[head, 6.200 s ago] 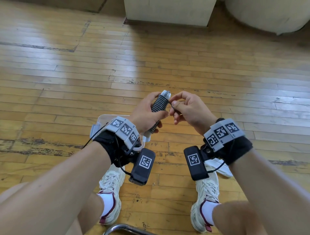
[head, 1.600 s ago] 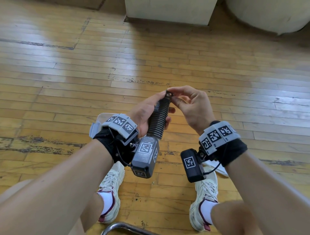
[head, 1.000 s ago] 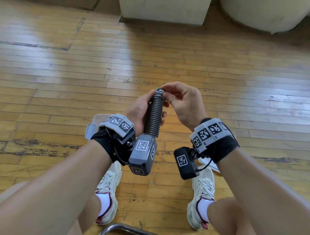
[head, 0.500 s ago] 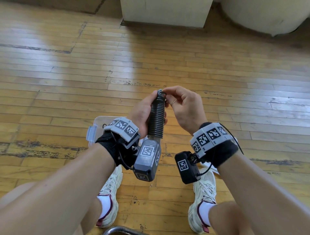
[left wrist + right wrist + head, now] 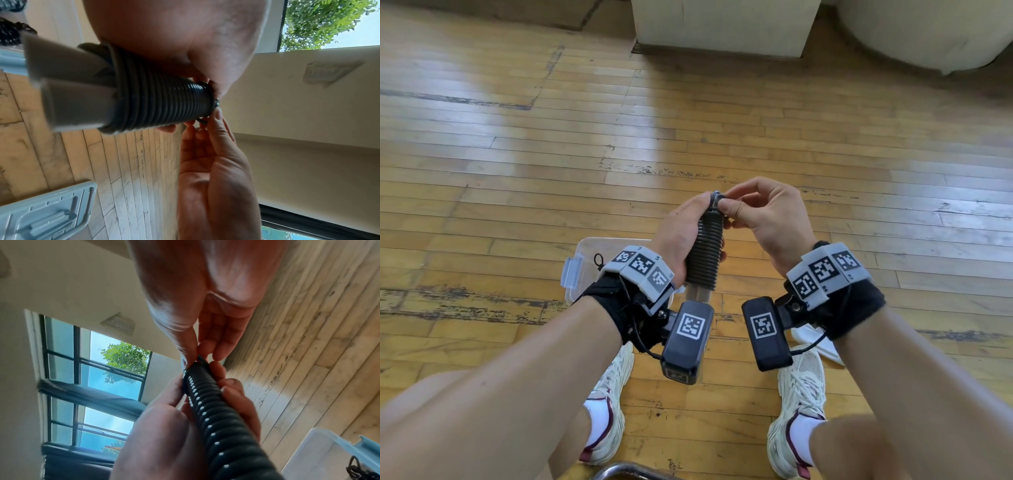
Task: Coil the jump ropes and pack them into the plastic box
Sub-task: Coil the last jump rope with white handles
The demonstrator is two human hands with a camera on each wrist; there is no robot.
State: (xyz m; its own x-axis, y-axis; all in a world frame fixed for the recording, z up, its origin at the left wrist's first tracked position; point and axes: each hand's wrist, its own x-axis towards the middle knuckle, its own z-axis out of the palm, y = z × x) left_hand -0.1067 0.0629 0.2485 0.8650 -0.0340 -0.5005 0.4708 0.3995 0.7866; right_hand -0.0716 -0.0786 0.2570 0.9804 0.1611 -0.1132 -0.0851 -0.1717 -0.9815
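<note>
Head view, centre: a jump rope (image 5: 704,248) wound in tight black turns around its two grey handles (image 5: 68,91), held nearly upright, with the long axis from 6 o'clock to 12 o'clock and leaning a little toward 1 o'clock. Gripped at the wound part by the left hand (image 5: 679,236), fingers and thumb curled around it from the 9 o'clock side. Pinched at the very top, on the loose rope end (image 5: 716,198), by thumb and forefinger of the right hand (image 5: 767,219), reaching in from 3 o'clock. Probably tucking in this last end, so coiling of this rope looks almost finished. Not possible to tell from any view whether the end is already fixed.

Below the left wrist, at about 8 o'clock from the bundle: the plastic box (image 5: 585,250), open, standing on the wooden floor (image 5: 517,171). Inside it, a bit of another black rope (image 5: 357,467). Left wrist view, 7 o'clock corner: the lid (image 5: 47,214), lying flat on the floor, apart from the box.

For the coming move: box lying down and toward 8 o'clock from the grip, nearer to the left hand, which already carries the whole bundle. Likely enough to let go with the right, then lower with the left and lay the long axis flat inside the box. Possible risk: end springing loose and turns opening if not well tucked.
</note>
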